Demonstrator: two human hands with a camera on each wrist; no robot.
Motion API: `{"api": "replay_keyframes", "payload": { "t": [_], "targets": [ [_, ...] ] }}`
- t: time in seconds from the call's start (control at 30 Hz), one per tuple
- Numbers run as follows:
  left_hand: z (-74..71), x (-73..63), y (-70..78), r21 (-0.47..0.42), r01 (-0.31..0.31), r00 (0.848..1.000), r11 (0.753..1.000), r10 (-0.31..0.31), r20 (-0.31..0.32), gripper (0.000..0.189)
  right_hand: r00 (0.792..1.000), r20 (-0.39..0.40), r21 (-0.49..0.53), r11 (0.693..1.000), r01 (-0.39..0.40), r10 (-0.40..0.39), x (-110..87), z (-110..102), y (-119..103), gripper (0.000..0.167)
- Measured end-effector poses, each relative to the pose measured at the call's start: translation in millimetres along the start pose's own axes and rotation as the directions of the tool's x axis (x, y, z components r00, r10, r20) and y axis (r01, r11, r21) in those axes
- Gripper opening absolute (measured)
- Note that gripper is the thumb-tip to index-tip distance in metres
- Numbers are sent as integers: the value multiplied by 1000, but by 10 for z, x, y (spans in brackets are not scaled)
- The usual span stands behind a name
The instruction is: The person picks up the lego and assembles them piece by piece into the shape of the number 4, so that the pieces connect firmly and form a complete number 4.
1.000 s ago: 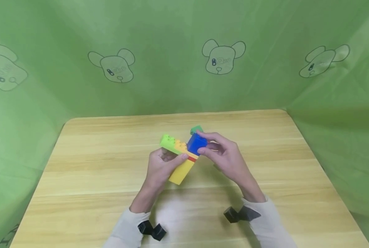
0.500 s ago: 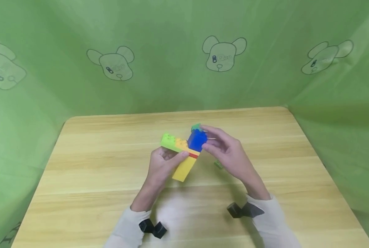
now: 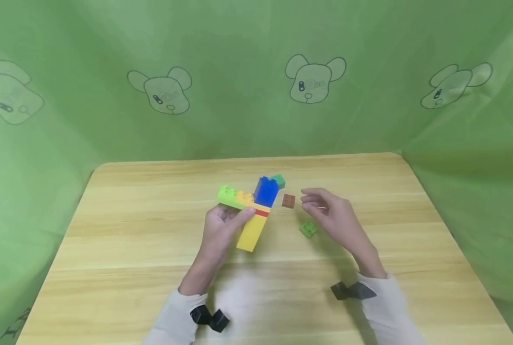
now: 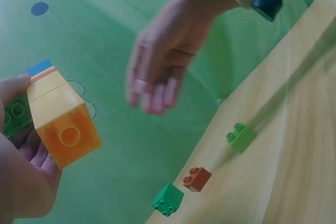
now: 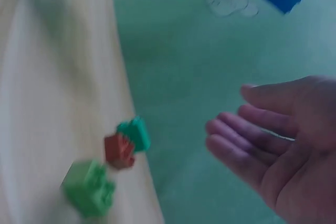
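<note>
My left hand (image 3: 222, 232) grips a toy brick build above the table, its thumb pressed on the front. The build has a yellow column (image 3: 252, 234), a thin red layer (image 3: 262, 212), a blue brick (image 3: 267, 191) on top and a lime green arm (image 3: 227, 194) out to the left. In the left wrist view the hollow underside of the yellow column (image 4: 69, 136) faces the camera. To the right, my right hand (image 3: 332, 218) hovers apart from the build, fingers loosely bent around nothing. Nearest to it are a brown brick (image 3: 288, 201) and a light green brick (image 3: 308, 229).
A teal green brick (image 3: 278, 181) lies behind the blue one, partly hidden in the head view. The wooden table (image 3: 144, 230) ends at a green curtain (image 3: 239, 120) at the back and sides. Each wrist wears a black camera (image 3: 210, 318).
My right hand has let go of the blue brick and drawn away to the right, uncovering the brown and light green bricks. The blue brick stays on the build in my left hand.
</note>
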State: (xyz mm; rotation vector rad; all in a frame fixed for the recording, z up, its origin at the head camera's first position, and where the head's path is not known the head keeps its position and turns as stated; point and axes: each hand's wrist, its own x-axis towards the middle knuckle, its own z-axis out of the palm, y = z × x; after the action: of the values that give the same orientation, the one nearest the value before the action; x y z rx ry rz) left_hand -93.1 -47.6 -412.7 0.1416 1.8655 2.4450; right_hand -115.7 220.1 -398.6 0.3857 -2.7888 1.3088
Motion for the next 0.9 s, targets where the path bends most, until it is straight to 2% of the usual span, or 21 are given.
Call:
{"api": "replay_keyframes", "payload": {
  "t": [0.13, 0.23, 0.4, 0.5, 0.67, 0.8, 0.9],
  "targets": [
    [-6, 5, 16, -14, -10, 1000, 1000, 10, -6, 40, 994, 99, -119, 992, -35, 47, -63, 23, 176, 36],
    [-7, 9, 21, -25, -7, 1000, 1000, 6, -11, 39, 979, 183, -202, 978, -55, 93, -109, 72, 268, 39],
    [2, 13, 25, -38, -5, 1000, 999, 5, -5, 39, 953, 248, -253, 961, -108, 172, -163, 166, 397, 49],
    [5, 10, 31, -39, -12, 1000, 999, 12, 0, 40, 956, 237, -260, 959, -112, 176, -169, 215, 466, 50],
    [12, 5, 24, -47, -7, 1000, 999, 7, 6, 41, 968, 201, -274, 957, -93, 151, -159, 281, 545, 40],
    [19, -1, 15, -49, 2, 1000, 999, -1, 13, 42, 983, 127, -273, 958, -93, 131, -147, 288, 516, 35],
    [19, -5, 17, -42, 7, 1000, 999, -6, 18, 42, 997, 48, -212, 976, -43, 54, -112, 269, 425, 37]
  ]
}}
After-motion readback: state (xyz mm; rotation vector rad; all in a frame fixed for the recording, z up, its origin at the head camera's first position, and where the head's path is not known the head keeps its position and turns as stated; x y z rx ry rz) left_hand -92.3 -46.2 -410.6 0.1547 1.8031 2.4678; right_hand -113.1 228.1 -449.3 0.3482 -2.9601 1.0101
